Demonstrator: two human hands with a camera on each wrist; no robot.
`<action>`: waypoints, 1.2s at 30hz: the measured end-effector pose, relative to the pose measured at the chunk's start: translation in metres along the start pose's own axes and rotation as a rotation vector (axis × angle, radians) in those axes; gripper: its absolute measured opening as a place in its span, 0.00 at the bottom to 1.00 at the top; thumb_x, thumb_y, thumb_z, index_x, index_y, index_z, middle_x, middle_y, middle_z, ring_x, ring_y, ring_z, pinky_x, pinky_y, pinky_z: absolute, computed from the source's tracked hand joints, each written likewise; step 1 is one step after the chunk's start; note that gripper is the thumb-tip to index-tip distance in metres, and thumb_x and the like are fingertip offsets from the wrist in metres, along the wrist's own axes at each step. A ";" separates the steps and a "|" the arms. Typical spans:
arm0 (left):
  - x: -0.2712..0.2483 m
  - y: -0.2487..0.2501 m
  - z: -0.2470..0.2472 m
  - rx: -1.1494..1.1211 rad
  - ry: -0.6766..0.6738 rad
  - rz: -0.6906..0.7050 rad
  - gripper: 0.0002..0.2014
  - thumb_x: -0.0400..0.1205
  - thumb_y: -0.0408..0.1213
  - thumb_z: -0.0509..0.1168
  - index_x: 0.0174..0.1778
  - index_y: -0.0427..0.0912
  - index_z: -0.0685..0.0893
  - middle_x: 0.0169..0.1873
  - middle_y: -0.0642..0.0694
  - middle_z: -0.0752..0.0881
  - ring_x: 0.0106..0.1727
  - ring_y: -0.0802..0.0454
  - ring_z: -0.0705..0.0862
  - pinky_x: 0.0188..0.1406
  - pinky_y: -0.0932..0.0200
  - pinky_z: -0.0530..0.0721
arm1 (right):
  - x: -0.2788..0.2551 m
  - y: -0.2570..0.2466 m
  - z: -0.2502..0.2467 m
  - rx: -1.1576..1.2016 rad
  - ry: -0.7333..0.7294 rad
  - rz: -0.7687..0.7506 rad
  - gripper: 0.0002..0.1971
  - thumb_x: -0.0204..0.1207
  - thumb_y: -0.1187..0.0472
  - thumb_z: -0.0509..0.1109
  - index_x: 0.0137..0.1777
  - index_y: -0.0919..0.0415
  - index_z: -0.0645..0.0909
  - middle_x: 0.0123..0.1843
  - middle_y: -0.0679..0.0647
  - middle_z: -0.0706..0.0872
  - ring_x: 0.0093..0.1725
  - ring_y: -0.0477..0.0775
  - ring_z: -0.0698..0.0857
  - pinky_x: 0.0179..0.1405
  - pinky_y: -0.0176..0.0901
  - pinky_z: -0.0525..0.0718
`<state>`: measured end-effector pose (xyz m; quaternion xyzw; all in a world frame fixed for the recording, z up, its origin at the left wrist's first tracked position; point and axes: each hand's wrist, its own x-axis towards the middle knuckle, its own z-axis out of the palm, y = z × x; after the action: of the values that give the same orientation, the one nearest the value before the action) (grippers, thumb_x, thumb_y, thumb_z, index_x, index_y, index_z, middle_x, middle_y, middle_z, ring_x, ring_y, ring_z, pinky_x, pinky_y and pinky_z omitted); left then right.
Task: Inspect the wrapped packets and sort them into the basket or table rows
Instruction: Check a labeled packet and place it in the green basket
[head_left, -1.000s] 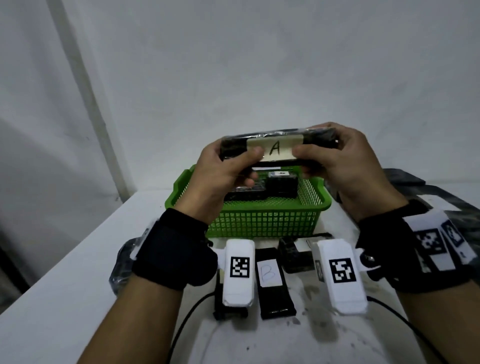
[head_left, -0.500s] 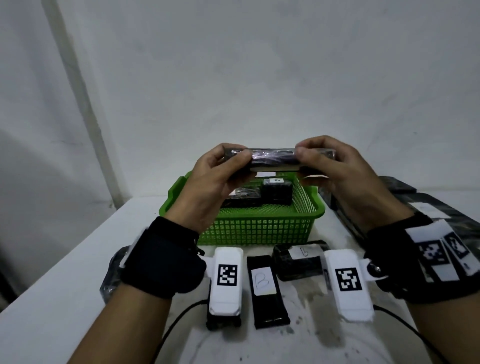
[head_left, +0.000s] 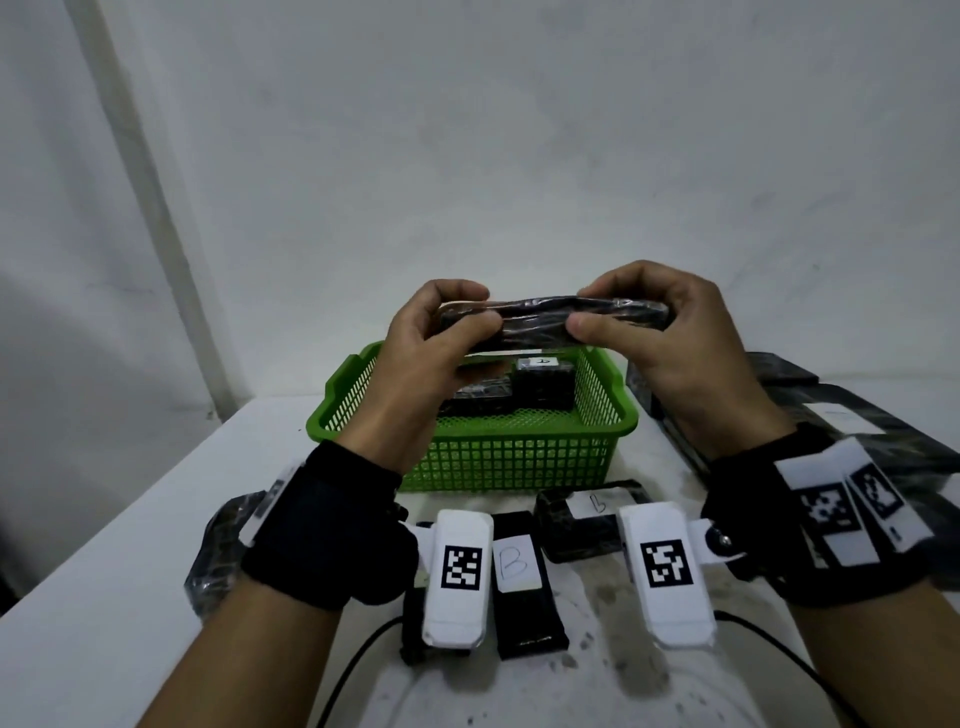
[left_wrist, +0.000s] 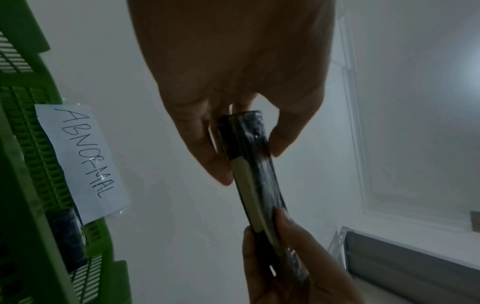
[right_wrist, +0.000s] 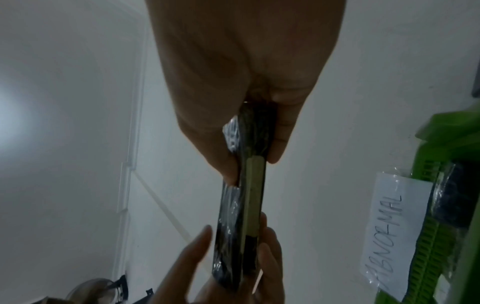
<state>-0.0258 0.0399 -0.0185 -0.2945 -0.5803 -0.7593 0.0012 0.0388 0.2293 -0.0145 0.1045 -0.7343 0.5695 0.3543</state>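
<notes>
Gripping 1 black wrapped packet (head_left: 550, 322) at both ends: left hand (head_left: 431, 343) pinches the left end, right hand (head_left: 660, 332) the right, thumbs near side, fingers curled over top. Packet is held edge-on, level, above the green basket (head_left: 498, 457), which has dark packets inside and an "ABNORMAL" label (left_wrist: 83, 160). 2 packets lie on the surface (head_left: 104, 597) near the basket: packet B (head_left: 519, 571), another (head_left: 582, 519) beside it.
</notes>
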 end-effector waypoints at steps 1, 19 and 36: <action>0.000 0.001 -0.001 -0.033 0.005 -0.037 0.06 0.85 0.36 0.66 0.56 0.42 0.81 0.47 0.44 0.88 0.49 0.49 0.90 0.42 0.56 0.88 | -0.001 -0.001 0.001 -0.033 -0.018 -0.024 0.11 0.70 0.65 0.84 0.48 0.55 0.87 0.46 0.51 0.92 0.45 0.51 0.91 0.52 0.50 0.91; -0.002 -0.007 0.000 0.095 0.092 0.047 0.21 0.79 0.27 0.73 0.65 0.46 0.77 0.48 0.42 0.88 0.45 0.50 0.90 0.42 0.58 0.88 | -0.002 0.000 0.005 0.100 0.003 0.137 0.11 0.75 0.69 0.79 0.55 0.67 0.84 0.51 0.62 0.91 0.44 0.56 0.94 0.35 0.39 0.90; -0.003 -0.004 -0.001 0.329 -0.022 0.238 0.10 0.81 0.24 0.69 0.41 0.44 0.78 0.50 0.43 0.87 0.41 0.56 0.86 0.42 0.58 0.86 | -0.002 0.007 0.008 0.090 -0.016 0.032 0.09 0.72 0.70 0.81 0.38 0.57 0.87 0.38 0.50 0.90 0.42 0.53 0.91 0.52 0.54 0.92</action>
<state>-0.0258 0.0392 -0.0236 -0.3650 -0.6575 -0.6456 0.1326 0.0330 0.2240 -0.0220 0.1130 -0.7124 0.6067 0.3341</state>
